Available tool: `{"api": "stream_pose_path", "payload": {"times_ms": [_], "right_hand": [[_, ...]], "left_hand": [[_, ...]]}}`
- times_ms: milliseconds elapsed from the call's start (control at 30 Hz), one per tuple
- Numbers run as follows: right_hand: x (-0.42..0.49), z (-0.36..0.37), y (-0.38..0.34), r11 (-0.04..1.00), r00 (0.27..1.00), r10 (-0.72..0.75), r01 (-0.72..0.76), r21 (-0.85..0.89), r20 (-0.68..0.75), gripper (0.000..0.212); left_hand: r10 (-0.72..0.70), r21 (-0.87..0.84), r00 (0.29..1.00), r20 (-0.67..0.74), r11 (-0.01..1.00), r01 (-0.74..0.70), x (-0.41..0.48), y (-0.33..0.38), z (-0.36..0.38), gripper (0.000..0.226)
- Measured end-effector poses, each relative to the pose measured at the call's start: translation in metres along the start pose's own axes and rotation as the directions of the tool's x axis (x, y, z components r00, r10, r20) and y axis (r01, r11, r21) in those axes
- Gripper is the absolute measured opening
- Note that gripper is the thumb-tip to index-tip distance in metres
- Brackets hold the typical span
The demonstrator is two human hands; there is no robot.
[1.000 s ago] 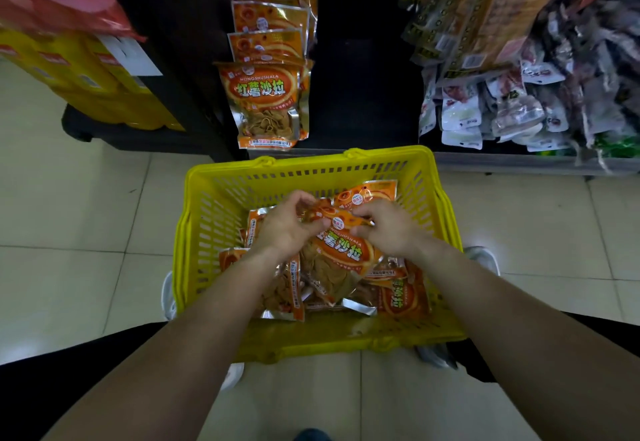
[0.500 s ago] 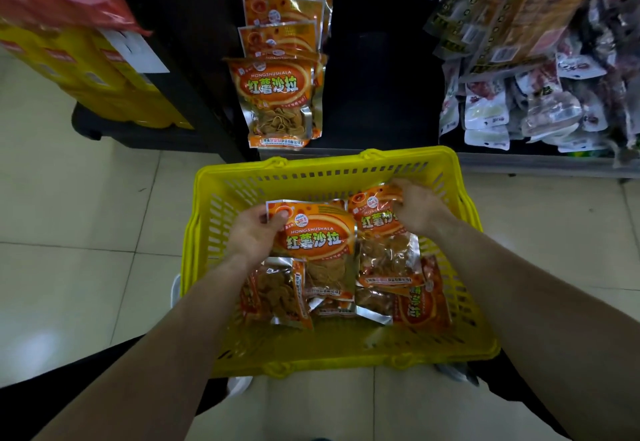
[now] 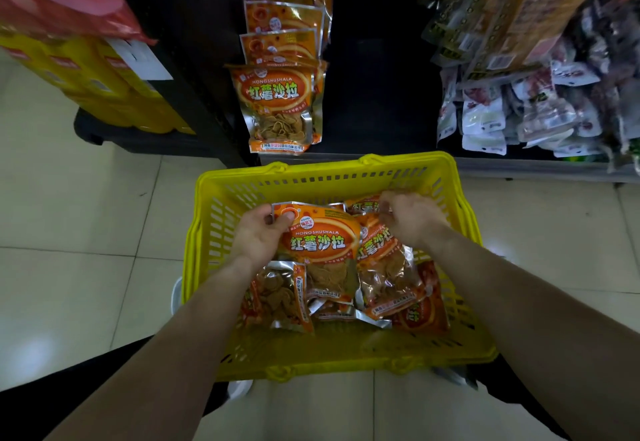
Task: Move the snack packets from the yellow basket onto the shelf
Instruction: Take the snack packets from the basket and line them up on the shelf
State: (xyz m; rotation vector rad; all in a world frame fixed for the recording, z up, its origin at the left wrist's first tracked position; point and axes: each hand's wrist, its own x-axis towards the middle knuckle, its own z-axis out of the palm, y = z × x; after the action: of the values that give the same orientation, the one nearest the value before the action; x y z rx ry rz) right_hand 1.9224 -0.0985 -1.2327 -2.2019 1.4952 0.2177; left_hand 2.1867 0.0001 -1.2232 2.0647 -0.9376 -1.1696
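Where both hands met on one packet a second ago, they are now split. An orange foil snack packet (image 3: pixel 318 241) is pinched at its top-left corner by the left hand (image 3: pixel 259 238). A second orange foil packet (image 3: pixel 379 253) is gripped at its top by the right hand (image 3: pixel 410 224), near the far-right corner of the yellow plastic basket (image 3: pixel 325 165). Both remain inside the basket; a lift to the shelf (image 3: pixel 519 166) is judged next.

The yellow slotted plastic basket (image 3: pixel 322 167) looks smooth with a dull sheen. Inside it, the orange snack packets (image 3: pixel 318 243) are glossy film with crinkled silver foil edges. Beneath the basket, pale floor tiles (image 3: pixel 69 284) shine, smooth.
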Motion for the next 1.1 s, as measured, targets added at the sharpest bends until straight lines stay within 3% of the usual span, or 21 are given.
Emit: {"api": "stream_pose_path", "payload": {"times_ms": [100, 233, 467, 733, 900, 1100], "right_hand": [[-0.009, -0.019, -0.005, 0.995, 0.997, -0.009, 0.001, 0.097, 0.080, 0.010], [-0.024, -0.057, -0.013, 0.997, 0.992, -0.053, 0.046, 0.064, 0.118, 0.022], [-0.070, -0.135, -0.028, 0.991, 0.996, -0.085, 0.082, 0.106, 0.028, 0.015], [-0.140, -0.219, -0.055, 0.988, 0.986, -0.155, 0.154, -0.011, -0.067, 0.018], [-0.169, -0.238, -0.068, 0.970, 0.968, -0.242, 0.240, -0.041, -0.063, 0.014], [-0.172, -0.238, -0.080, 0.930, 0.939, -0.332, 0.341, 0.139, -0.088, 0.014]], "left_hand": [[0.028, -0.018, 1.000, 0.012, 0.999, -0.028, -0.009, 0.008, -0.002, 0.010], [0.058, -0.041, 0.998, 0.016, 0.998, -0.057, -0.023, 0.025, -0.010, 0.007], [0.196, -0.001, 0.980, -0.034, 0.980, -0.197, -0.053, 0.085, -0.046, 0.007], [0.376, 0.122, 0.921, -0.097, 0.923, -0.364, -0.106, 0.154, -0.107, 0.014], [0.394, 0.013, 0.916, -0.075, 0.919, -0.394, -0.132, 0.165, -0.121, 0.014], [0.408, -0.123, 0.908, -0.092, 0.901, -0.417, -0.141, 0.171, -0.110, 0.012]]}}
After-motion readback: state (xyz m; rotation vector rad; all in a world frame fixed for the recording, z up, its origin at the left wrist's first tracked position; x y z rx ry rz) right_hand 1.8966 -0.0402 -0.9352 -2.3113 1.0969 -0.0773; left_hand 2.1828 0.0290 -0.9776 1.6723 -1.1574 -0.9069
